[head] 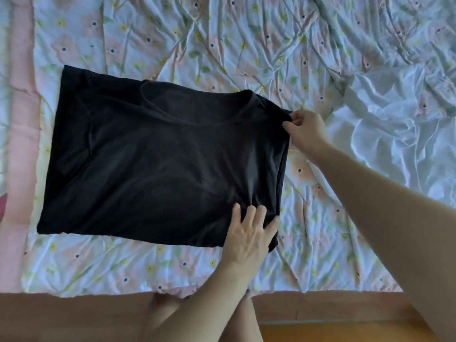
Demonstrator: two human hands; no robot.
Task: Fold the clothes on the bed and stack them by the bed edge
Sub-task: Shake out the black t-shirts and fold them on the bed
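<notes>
Lying flat on the bed [246, 33], a black shirt [153, 159] has its long axis running along the bed's near edge, from the left side toward the middle. Its neckline faces the far side of the bed and sits toward the shirt's right end; the straight bottom edge runs close to the near edge. The cloth is plain black, smooth over most of its face, with light creases near the lower right corner, and it forms a rough rectangle with 1 sleeve seam visible on the left.

The left hand [249, 235] rests with fingers spread and straight on the shirt's near right corner, pressing it down. The right hand [304, 130] pinches the shirt's far right corner, by the neckline, between thumb and fingertips.

A flowered quilt [320, 230] covers the bed, and a crumpled white garment [394, 134] lies at the right side, apart from the shirt.
</notes>
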